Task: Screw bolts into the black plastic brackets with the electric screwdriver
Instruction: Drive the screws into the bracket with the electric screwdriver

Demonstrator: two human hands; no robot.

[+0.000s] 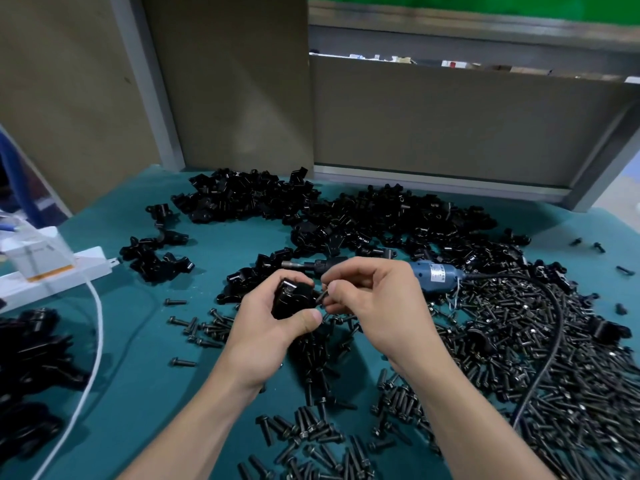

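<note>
My left hand (270,327) grips a black plastic bracket (292,297) above the green table. My right hand (377,306) pinches a black bolt (322,296) between thumb and fingers, its tip at the bracket's right side. The blue electric screwdriver (433,273) lies on the table just behind my right hand, its bit pointing left and its black cable (554,327) curving off to the right. Neither hand touches it.
A big heap of black brackets (363,216) fills the back of the table. Loose bolts (536,375) cover the right side and the front. More brackets (31,358) lie at the left, beside a white power strip (52,271) and white cord (93,341).
</note>
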